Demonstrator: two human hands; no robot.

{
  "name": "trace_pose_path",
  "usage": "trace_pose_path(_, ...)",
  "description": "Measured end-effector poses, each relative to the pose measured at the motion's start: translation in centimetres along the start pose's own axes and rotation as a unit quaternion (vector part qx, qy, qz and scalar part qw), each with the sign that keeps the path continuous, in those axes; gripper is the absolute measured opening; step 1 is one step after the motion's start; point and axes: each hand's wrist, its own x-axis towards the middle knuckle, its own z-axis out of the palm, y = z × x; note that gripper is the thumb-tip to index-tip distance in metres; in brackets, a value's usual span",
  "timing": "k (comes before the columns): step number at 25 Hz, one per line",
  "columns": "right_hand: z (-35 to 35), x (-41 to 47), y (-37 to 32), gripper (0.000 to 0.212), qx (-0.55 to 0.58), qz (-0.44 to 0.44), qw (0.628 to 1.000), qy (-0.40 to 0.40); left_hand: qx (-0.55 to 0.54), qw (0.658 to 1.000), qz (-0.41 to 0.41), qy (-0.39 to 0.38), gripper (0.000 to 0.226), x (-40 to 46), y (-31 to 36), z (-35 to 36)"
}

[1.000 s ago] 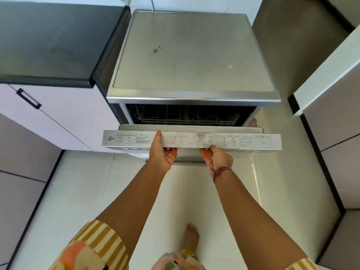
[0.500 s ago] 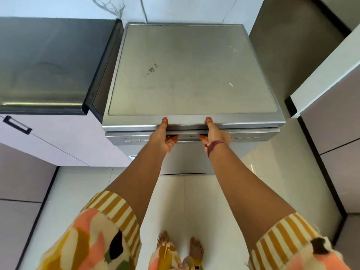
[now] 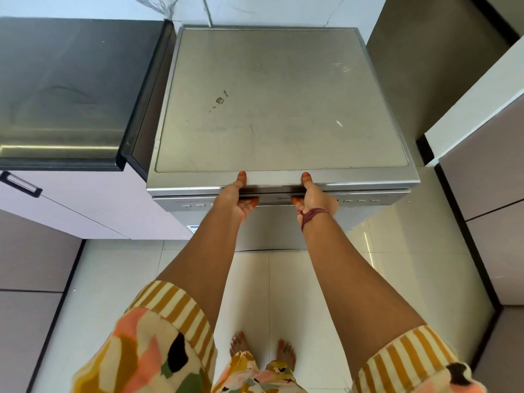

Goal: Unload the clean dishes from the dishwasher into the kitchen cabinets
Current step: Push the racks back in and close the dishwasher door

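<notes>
- The dishwasher [image 3: 280, 103] is seen from above at the 12 o'clock part of the view, its steel top scuffed and marked with a small dark stain.
- Its door [image 3: 283, 198] is seen closed against the body, with a strip of buttons along the top edge.
- The left hand [image 3: 236, 198] is held at the door's top edge, at 11 o'clock from the feet; the thumb is laid on the front rim of the top and the fingers are curled under the door's lip, so the door is grasped.
- The right hand [image 3: 314, 198] is placed the same way just to the 3 o'clock side of the left, thumb on the rim and fingers hooked under the lip, also grasping the door.
- A reddish thread [image 3: 312, 215] is tied round the right wrist.
- A dark desk [image 3: 65, 89] is set at 9 o'clock, touching the dishwasher's side, with a pale cabinet [image 3: 85, 205] and a black handle [image 3: 19, 184] below it.
- More cabinets [image 3: 482, 171] are seen at 3 o'clock, well apart from the dishwasher.
- Bare feet [image 3: 262, 350] are planted on the tiled floor [image 3: 119, 279] at 6 o'clock, between patterned sleeves [image 3: 147, 344].
</notes>
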Motion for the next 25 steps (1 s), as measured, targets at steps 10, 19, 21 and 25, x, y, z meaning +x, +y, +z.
trace_pose_path(10, 0.3, 0.5, 0.4, 0.029, 0.059, -0.003, 0.998, -0.007, -0.035, 0.999, 0.016, -0.01, 0.049, 0.5, -0.1, 0.3)
trace_pose_path(19, 1.0, 0.1, 0.6, 0.031, -0.001, -0.031, 1.0, 0.003, -0.013, 1.0, 0.024, -0.004, 0.053, 0.1, -0.3, 0.5)
trace_pose_path(21, 1.2, -0.6, 0.1, 0.022, -0.045, -0.022, 0.999, -0.012, 0.03, 0.999, 0.033, 0.003, 0.049, -0.5, -0.3, 0.4)
trace_pose_path(25, 1.2, -4.0, -1.4, 0.004, -0.115, 0.017, 0.987, -0.112, 0.226, 0.974, 0.033, 0.001, 0.02, -2.7, 1.0, 0.0)
